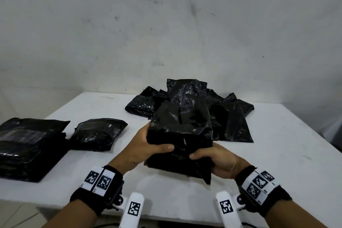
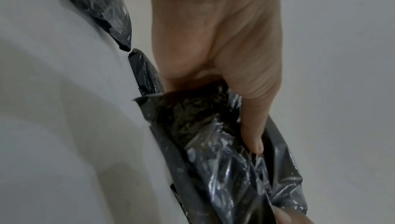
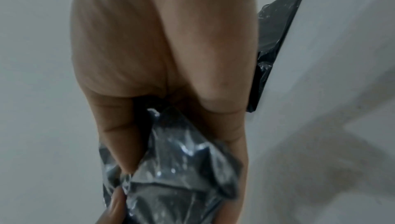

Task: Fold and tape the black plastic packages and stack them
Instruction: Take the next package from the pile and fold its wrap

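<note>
Both hands on it now: my left hand (image 1: 146,146) wraps the near-left edge of the black plastic package (image 1: 182,135), thumb laid across the top, fingers curled underneath, and my right hand (image 1: 215,160) clamps the near-right corner the same way, thumb pinching crumpled film. The package is lifted at its near end over the front middle of the white table (image 1: 277,153), its loose mouth standing up toward the far side. Behind it lies the heap of unfolded bags (image 1: 231,116); to my left sit one folded parcel (image 1: 98,134) and, just beside it, the finished stack (image 1: 27,148) at the table's left edge.

As I judge it, I'm on the fold. To do it well I'd press the contents down toward me, squeeze out the air, then roll the slack film over flat and tight so the tape has a smooth strip to bite. The film looks slippery and springy, so one thumb should pin the fold while the other hand goes for tape, though I see no tape roll anywhere.

Writing? None readable on any bag; only square black-and-white marker codes on my wristbands (image 1: 99,180) and the white mounts below them
</note>
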The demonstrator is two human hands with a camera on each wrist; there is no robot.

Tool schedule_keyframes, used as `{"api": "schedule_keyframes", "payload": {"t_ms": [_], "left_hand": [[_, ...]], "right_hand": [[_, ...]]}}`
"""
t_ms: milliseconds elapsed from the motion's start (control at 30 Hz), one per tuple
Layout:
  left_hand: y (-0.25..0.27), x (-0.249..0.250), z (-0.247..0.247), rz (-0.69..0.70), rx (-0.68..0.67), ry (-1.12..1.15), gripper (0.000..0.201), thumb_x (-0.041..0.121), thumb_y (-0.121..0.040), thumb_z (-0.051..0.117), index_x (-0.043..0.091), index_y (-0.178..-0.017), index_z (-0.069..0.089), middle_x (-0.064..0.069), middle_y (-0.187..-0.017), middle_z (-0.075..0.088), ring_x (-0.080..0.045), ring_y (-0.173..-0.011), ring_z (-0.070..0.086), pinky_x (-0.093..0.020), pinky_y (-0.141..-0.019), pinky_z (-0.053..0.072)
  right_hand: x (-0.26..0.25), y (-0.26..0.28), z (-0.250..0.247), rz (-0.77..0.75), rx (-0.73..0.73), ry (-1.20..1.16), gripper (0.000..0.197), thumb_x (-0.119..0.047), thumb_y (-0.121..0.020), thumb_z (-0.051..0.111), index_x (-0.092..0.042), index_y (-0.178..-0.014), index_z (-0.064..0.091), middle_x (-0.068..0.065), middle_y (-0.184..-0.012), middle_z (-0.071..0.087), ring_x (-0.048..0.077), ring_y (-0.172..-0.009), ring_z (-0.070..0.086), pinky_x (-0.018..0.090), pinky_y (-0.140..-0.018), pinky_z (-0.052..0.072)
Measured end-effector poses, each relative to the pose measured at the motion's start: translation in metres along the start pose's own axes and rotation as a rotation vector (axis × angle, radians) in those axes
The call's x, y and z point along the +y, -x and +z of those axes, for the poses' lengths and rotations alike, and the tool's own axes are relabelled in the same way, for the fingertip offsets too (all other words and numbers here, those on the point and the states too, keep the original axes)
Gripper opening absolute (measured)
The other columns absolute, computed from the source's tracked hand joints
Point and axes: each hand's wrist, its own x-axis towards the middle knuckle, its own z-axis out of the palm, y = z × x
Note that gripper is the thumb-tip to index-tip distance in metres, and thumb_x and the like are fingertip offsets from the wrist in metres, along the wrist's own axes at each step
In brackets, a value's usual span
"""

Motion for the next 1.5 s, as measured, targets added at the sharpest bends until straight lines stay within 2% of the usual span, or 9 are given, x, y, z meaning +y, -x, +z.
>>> {"api": "schedule_keyframes", "payload": {"t_ms": [67,367,567,667,867,1100,1300,1400,1500], "left_hand": [[-0.001,0.001,0.0,0.034,0.028,-0.043,0.067,0.008,-0.065,0.091,0.024,-0.122,0.06,0.007,-0.113,0.075,-0.011,-0.109,0.07,-0.023,-0.087,0.056],[0.008,-0.018,-0.005,0.017,0.027,-0.162,0.093,0.026,-0.06,0.099,0.032,-0.137,0.049,0.012,-0.127,0.068,-0.007,-0.12,0.064,-0.034,-0.106,0.05],[0.014,-0.022,-0.003,-0.032,-0.044,-0.123,0.082,0.022,-0.066,0.097,0.032,-0.134,0.053,0.01,-0.127,0.07,-0.008,-0.118,0.066,-0.029,-0.1,0.053],[0.015,-0.019,-0.004,-0.059,-0.016,0.026,0.056,0.022,-0.08,0.085,0.019,-0.129,0.06,-0.001,-0.121,0.073,-0.015,-0.114,0.069,-0.029,-0.094,0.056],[0.012,-0.016,-0.008,-0.1,0.103,0.09,0.02,0.009,-0.09,0.072,0.012,-0.11,0.067,-0.001,-0.097,0.078,-0.013,-0.088,0.075,-0.024,-0.066,0.058],[0.013,-0.014,-0.009,-0.087,0.074,0.151,0.035,0.018,-0.084,0.074,0.019,-0.118,0.065,-0.003,-0.107,0.077,-0.016,-0.095,0.074,-0.028,-0.073,0.058],[0.011,-0.014,-0.014,-0.041,0.087,0.155,0.024,0.008,-0.092,0.069,0.011,-0.116,0.065,-0.002,-0.109,0.075,-0.016,-0.095,0.072,-0.027,-0.074,0.058],[0.012,-0.014,-0.017,-0.043,0.069,0.221,0.028,0.023,-0.084,0.076,0.015,-0.11,0.07,0.0,-0.104,0.072,-0.011,-0.09,0.069,-0.024,-0.071,0.056],[0.012,-0.017,-0.022,-0.046,0.026,0.258,0.053,0.053,-0.059,0.093,0.027,-0.102,0.076,0.003,-0.104,0.074,-0.009,-0.092,0.069,-0.028,-0.075,0.057]], "right_hand": [[0.0,-0.001,-0.004,0.016,0.01,0.03,0.039,0.004,-0.076,0.067,-0.003,-0.114,0.072,0.02,-0.109,0.071,0.031,-0.096,0.07,0.047,-0.089,0.056],[-0.002,0.002,-0.017,-0.094,0.086,0.132,0.05,-0.016,-0.08,0.078,-0.012,-0.127,0.063,0.013,-0.124,0.069,0.027,-0.112,0.067,0.04,-0.094,0.055],[-0.001,0.0,-0.014,-0.175,0.179,0.195,0.026,-0.015,-0.095,0.065,-0.013,-0.121,0.065,0.004,-0.109,0.074,0.02,-0.102,0.071,0.033,-0.08,0.057],[0.0,0.001,-0.016,-0.165,0.173,0.196,0.024,-0.016,-0.095,0.064,-0.012,-0.118,0.066,0.003,-0.105,0.074,0.018,-0.099,0.071,0.032,-0.08,0.056],[-0.005,0.0,-0.023,-0.208,0.16,0.118,0.031,-0.013,-0.087,0.068,-0.01,-0.118,0.066,0.007,-0.108,0.072,0.021,-0.101,0.068,0.036,-0.085,0.055],[-0.004,0.0,-0.023,-0.221,0.18,0.067,0.025,-0.004,-0.092,0.063,-0.008,-0.116,0.067,0.009,-0.106,0.072,0.021,-0.096,0.067,0.035,-0.083,0.054],[-0.004,-0.001,-0.027,-0.217,0.218,0.108,0.014,0.0,-0.091,0.065,-0.003,-0.104,0.067,0.01,-0.095,0.069,0.022,-0.092,0.067,0.038,-0.08,0.058],[-0.005,0.0,-0.026,-0.228,0.214,0.092,0.013,0.001,-0.091,0.065,-0.008,-0.099,0.068,0.006,-0.088,0.069,0.019,-0.086,0.068,0.034,-0.075,0.058],[-0.007,0.002,-0.027,-0.247,0.183,0.06,0.026,-0.005,-0.086,0.068,-0.01,-0.112,0.067,0.007,-0.098,0.072,0.019,-0.09,0.069,0.036,-0.079,0.056]]}}
